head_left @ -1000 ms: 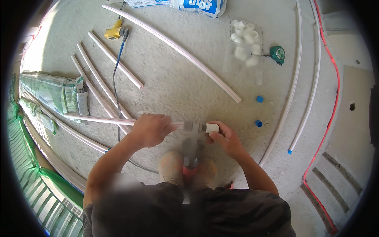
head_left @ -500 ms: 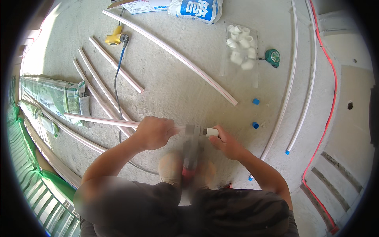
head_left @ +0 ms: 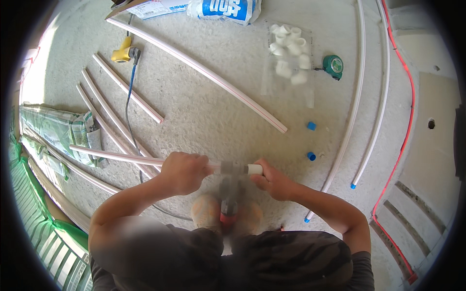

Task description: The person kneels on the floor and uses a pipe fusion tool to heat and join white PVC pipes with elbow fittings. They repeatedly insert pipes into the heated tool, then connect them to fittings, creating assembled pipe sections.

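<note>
Reading the clock from the tool's head, find the pipe (head_left: 116,155) stretched out toward nine. Probably best held from sagging or swinging at its far end, so as not to tip the near one. Look next to the tool (head_left: 229,194), upright toward six, between the shoes (head_left: 206,209). Press equally from nine and three, square to the head, without twisting or rocking. Cannot tell the depth reached on either side, for blur.

See the hands apart, one on each side of the head. Find the left hand (head_left: 184,173) at nine, closed like a fist around the pipe, fingertips mostly hidden. Find the right hand (head_left: 275,180) just past three, curled less fully, with thumb and fingers around the outer end of the white fitting (head_left: 254,169). See this last at three, seemingly against the head, roughly in line with the pipe. Grip well out, clear of a possibly hot head.
</note>
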